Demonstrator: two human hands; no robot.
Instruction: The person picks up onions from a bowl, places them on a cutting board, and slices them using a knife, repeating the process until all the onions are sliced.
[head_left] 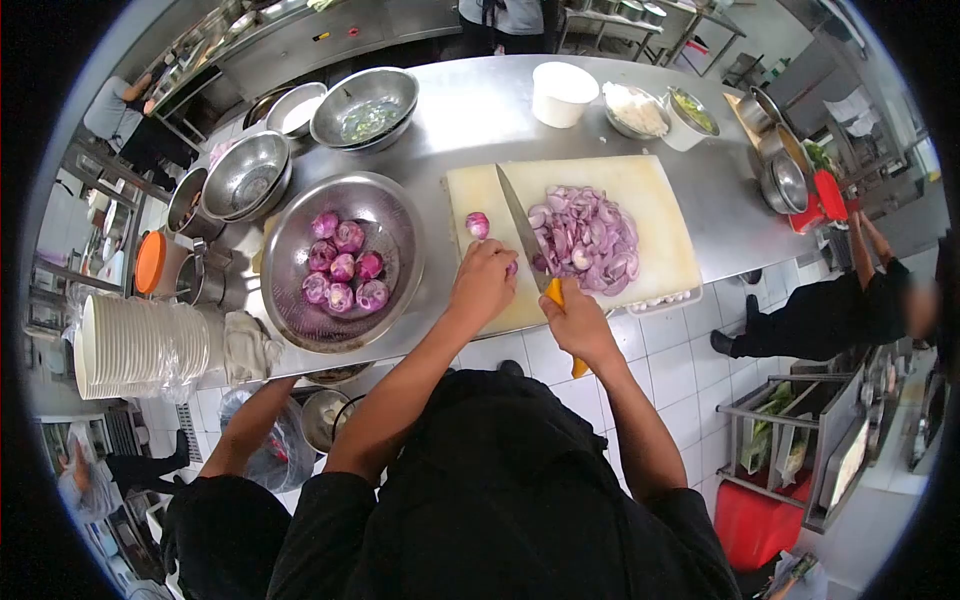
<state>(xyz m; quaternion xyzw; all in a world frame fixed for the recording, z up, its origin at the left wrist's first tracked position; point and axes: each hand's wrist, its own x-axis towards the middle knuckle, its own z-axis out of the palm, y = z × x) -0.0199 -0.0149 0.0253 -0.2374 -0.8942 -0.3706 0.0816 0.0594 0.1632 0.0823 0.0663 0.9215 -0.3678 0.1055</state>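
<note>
My right hand (582, 325) is wrapped around the yellow handle of a kitchen knife (519, 218), its blade pointing away from me over the cutting board (657, 190). My left hand (483, 283) is closed on a red onion at the board's left side; only a bit of purple shows past the fingers. Just beyond that hand lies another peeled red onion (478, 225). Right of the blade spreads a pile of sliced red onion (590, 240). A perforated metal colander (400, 235) with several whole red onions (343, 265) stands left of the board.
Metal bowls (335, 105) stand at the back left, and stacked white containers (140, 350) at the near left. A white tub (563, 95) and filled bowls (636, 110) line the far side. A co-worker's arm (255, 425) is close on my left; another person (830, 310) stands at right.
</note>
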